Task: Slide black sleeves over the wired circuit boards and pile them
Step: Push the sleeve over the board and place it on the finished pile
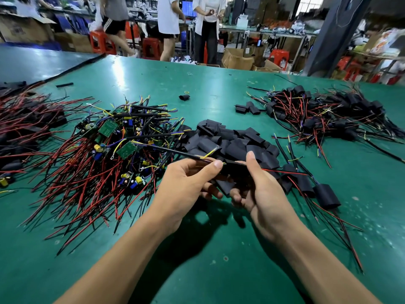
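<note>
Both hands hold one black sleeve above the green table. My left hand pinches its left end, where a black cable with yellow and blue wires sticks out. My right hand grips the sleeve's right end, from which red and black wires run out to the right. The board inside is hidden. A heap of empty black sleeves lies just behind my hands. To the left lies a pile of bare green circuit boards with red and black wires.
Sleeved units lie right of my right hand, and a bigger pile of sleeved units sits at the far right. Another wire pile lies at the left edge. Three standing people, red stools and boxes are behind the table.
</note>
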{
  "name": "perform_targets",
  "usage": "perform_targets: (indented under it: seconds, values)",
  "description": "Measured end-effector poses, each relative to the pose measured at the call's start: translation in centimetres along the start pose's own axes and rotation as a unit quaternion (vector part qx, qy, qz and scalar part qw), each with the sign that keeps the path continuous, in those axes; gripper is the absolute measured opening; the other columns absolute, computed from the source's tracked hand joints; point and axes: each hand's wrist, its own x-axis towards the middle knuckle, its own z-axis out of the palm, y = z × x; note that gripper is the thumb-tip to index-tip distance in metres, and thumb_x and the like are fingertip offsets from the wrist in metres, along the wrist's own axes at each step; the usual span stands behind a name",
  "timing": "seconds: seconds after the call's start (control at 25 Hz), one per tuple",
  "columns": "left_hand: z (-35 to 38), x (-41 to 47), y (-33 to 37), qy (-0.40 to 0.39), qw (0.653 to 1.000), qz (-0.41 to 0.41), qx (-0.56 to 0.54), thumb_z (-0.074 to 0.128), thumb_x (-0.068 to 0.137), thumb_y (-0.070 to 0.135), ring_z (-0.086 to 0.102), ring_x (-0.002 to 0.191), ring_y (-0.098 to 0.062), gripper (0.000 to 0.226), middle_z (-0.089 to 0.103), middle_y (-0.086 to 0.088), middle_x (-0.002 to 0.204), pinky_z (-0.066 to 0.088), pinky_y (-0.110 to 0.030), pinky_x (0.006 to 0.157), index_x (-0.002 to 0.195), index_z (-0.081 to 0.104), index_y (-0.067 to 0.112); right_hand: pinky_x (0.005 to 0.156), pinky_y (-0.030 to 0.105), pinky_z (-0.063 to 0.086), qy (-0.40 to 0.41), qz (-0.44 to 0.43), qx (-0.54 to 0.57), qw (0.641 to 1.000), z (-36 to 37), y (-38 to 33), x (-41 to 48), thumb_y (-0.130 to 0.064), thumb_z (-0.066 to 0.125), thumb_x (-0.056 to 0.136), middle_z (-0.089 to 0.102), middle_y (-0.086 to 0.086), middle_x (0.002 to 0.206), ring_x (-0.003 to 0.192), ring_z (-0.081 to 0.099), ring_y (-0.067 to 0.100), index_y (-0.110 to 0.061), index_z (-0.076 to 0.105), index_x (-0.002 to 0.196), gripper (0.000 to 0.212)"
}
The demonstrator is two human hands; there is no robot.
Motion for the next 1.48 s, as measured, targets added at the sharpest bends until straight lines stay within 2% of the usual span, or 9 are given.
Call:
perform_targets:
  seconds: [0.12, 0.24, 0.44, 0.64, 0.76, 0.84, 0.92, 1.16, 1.48]
  values:
    - [-0.1, 0.2, 0.0, 0.008, 1.0, -0.001, -0.021, 0.075, 0.083, 0.025, 0.066, 0.055, -0.02, 0.01, 0.076, -0.011, 0.092, 0.045, -0.019, 0.048, 0.09, 0.076, 0.018, 0.044, 0.019, 0.04, -0.007, -0.025, 0.053, 0.998, 0.3, -0.2, -0.1, -0.041, 0.056, 0.095, 0.07, 0.008, 0.08, 0.049, 0.044, 0.011, -0.007, 0.069, 0.106, 0.038]
    - [-0.1, 0.2, 0.2, 0.001, 0.999, -0.008, -0.038, 0.077, 0.072, 0.031, 0.068, 0.058, -0.019, 0.027, 0.077, -0.012, 0.094, 0.046, -0.018, 0.049, 0.094, 0.076, 0.015, 0.045, 0.018, 0.045, -0.021, -0.054, 0.103, 0.993, 0.3, -0.3, -0.2, -0.04, 0.065, 0.081, 0.065, 0.006, 0.072, 0.048, 0.045, 0.009, -0.01, 0.07, 0.099, 0.034]
    - [-0.4, 0.1, 0.3, -0.003, 1.0, -0.001, -0.031, 0.081, 0.062, 0.033, 0.065, 0.056, -0.015, 0.029, 0.076, -0.011, 0.089, 0.046, -0.019, 0.05, 0.088, 0.079, 0.02, 0.049, 0.018, 0.043, 0.002, -0.127, -0.042, 0.991, 0.2, -0.1, -0.4, -0.049, 0.058, 0.083, 0.064, -0.002, 0.065, 0.05, 0.049, 0.011, -0.012, 0.067, 0.108, 0.045]
    - [-0.2, -0.1, 0.3, -0.015, 0.999, -0.003, -0.037, 0.085, 0.057, 0.031, 0.065, 0.058, -0.017, 0.032, 0.073, -0.007, 0.08, 0.045, -0.02, 0.05, 0.085, 0.074, 0.022, 0.053, 0.02, 0.047, -0.036, -0.128, -0.063, 0.989, 0.9, 0.9, -0.8, -0.05, 0.049, 0.087, 0.063, 0.001, 0.076, 0.061, 0.054, 0.011, -0.021, 0.058, 0.114, 0.041]
    - [-0.4, -0.1, 0.6, -0.044, 0.997, -0.024, -0.055, 0.086, 0.055, 0.03, 0.062, 0.057, -0.015, 0.033, 0.071, -0.006, 0.078, 0.043, -0.017, 0.051, 0.086, 0.074, 0.026, 0.074, 0.031, 0.056, -0.058, -0.122, -0.069, 0.988, 1.0, 1.2, -0.9, -0.05, 0.046, 0.089, 0.072, 0.006, 0.091, 0.08, 0.065, 0.015, -0.022, 0.057, 0.121, 0.044]
    - [-0.7, -0.2, 0.9, -0.067, 0.994, -0.048, -0.065, 0.089, 0.054, 0.026, 0.06, 0.058, -0.013, 0.038, 0.07, -0.006, 0.079, 0.043, -0.017, 0.051, 0.089, 0.076, 0.026, 0.082, 0.028, 0.057, -0.072, -0.12, -0.072, 0.988, 0.9, 1.1, -1.0, -0.048, 0.047, 0.09, 0.075, 0.004, 0.104, 0.092, 0.069, 0.011, -0.02, 0.058, 0.124, 0.046]
    - [-1.0, -0.2, 1.1, -0.088, 0.991, -0.068, -0.071, 0.092, 0.054, 0.02, 0.06, 0.058, -0.011, 0.044, 0.07, -0.003, 0.079, 0.044, -0.018, 0.052, 0.095, 0.075, 0.022, 0.072, 0.017, 0.053, -0.098, -0.109, -0.059, 0.987, 0.9, 1.0, -1.1, -0.046, 0.049, 0.09, 0.076, -0.003, 0.099, 0.087, 0.07, 0.006, -0.018, 0.061, 0.126, 0.047]
    - [-1.1, -0.3, 1.3, -0.102, 0.988, -0.076, -0.083, 0.083, 0.064, 0.023, 0.066, 0.063, -0.015, 0.042, 0.073, -0.006, 0.089, 0.046, -0.023, 0.061, 0.105, 0.077, 0.021, 0.049, 0.017, 0.039, -0.094, -0.101, -0.012, 0.99, 0.4, 0.7, -0.6, -0.042, 0.059, 0.088, 0.062, 0.003, 0.078, 0.067, 0.049, 0.015, -0.024, 0.07, 0.12, 0.039]
    - [-0.8, -0.2, 1.3, -0.077, 0.991, -0.091, -0.064, 0.074, 0.067, 0.024, 0.068, 0.064, -0.012, 0.033, 0.075, -0.007, 0.088, 0.049, -0.02, 0.061, 0.1, 0.08, 0.024, 0.045, 0.015, 0.036, -0.095, -0.152, -0.043, 0.983, 0.5, 0.9, -0.5, -0.034, 0.052, 0.086, 0.056, -0.005, 0.061, 0.055, 0.052, 0.005, -0.026, 0.051, 0.137, 0.051]
